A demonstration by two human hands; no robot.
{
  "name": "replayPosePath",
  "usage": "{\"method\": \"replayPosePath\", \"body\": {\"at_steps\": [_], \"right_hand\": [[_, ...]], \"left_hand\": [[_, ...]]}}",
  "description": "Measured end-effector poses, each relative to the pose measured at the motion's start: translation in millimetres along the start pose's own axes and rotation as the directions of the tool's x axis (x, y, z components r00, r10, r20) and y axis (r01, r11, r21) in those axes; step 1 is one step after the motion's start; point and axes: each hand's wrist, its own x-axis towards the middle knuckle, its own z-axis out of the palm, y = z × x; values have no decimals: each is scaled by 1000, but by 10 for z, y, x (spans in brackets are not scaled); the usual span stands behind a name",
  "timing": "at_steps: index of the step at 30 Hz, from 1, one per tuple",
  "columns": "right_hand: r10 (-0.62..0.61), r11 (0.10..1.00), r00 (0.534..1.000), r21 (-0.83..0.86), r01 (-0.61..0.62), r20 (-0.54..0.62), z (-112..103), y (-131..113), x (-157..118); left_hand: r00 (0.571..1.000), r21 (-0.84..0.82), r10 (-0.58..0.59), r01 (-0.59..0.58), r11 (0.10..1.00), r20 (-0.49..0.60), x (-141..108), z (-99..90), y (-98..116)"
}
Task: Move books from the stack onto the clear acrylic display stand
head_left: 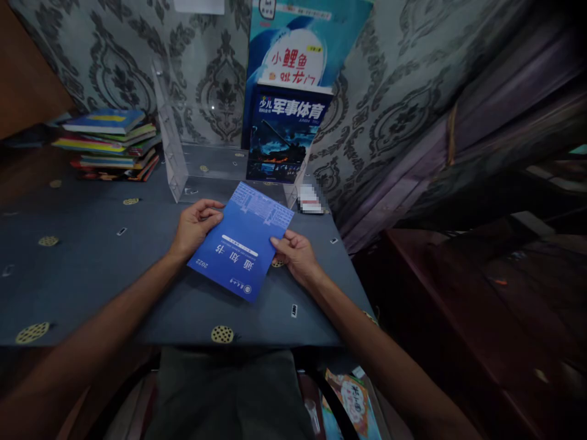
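A blue booklet (pixel 238 244) with white print, upside down to me, is held tilted over the front part of the table. My left hand (pixel 197 225) grips its left edge, fingers bent against the thumb. On the right edge, my right hand (pixel 296 253) pinches it with the thumb on top and the fingers partly hidden beneath. Just behind the booklet stands a clear plastic rack (pixel 202 165). In the rack's right part a dark book with a tank on its cover (pixel 284 137) leans in front of a larger teal book (pixel 316 36).
Several books lie in a stack (pixel 110 143) at the back left of the patterned table (pixel 92 244). A small white item (pixel 310 200), partly blurred out, lies right of the rack. Below the table's front edge is another book (pixel 351 403). A curtain (pixel 394 146) hangs at right.
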Motion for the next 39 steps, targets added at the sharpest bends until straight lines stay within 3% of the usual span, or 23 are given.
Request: {"method": "replayPosePath", "body": {"at_steps": [5, 9, 11, 14, 18, 21, 23, 28, 32, 36, 39], "right_hand": [[81, 996, 983, -57, -72, 167, 136, 95, -82], [33, 997, 992, -77, -24, 122, 125, 102, -65], [8, 998, 997, -67, -3, 72, 86, 73, -33], [-25, 998, 1000, -61, 25, 1, 12, 8, 19], [-99, 993, 993, -75, 94, -65, -90, -71, 64], [-136, 988, 987, -86, 129, -86, -155, -106, 85], [-146, 986, 986, -91, 139, -80, -187, -122, 104], [-205, 971, 978, -137, 197, -39, -233, -213, 183], [-271, 932, 962, -240, 273, 40, -269, -465, 329], [-362, 823, 918, -405, 397, 165, -279, -920, 547], [-504, 719, 847, -460, 521, 172, -232, -1293, 724]], "left_hand": [[996, -17, 52, -53, 998, -68, -16, 47, 43], [998, -79, -5, 1, 997, -56, -24, 57, 38], [997, -103, -82, 83, 991, 12, -24, 46, 26], [966, -61, -167, 182, 981, 197, -15, 7, 23], [858, 88, -251, 237, 967, 448, 0, -61, 46], [790, 148, -312, 276, 950, 527, 9, -89, 36], [791, 166, -320, 274, 947, 522, 17, -88, 12], [830, 224, -258, 165, 961, 494, 66, -55, 15], [857, 230, -166, 58, 972, 488, 210, -2, 153], [902, 271, 129, -256, 928, 412, 499, 120, 380], [890, 291, 337, -425, 857, 307, 753, 237, 570]]}}
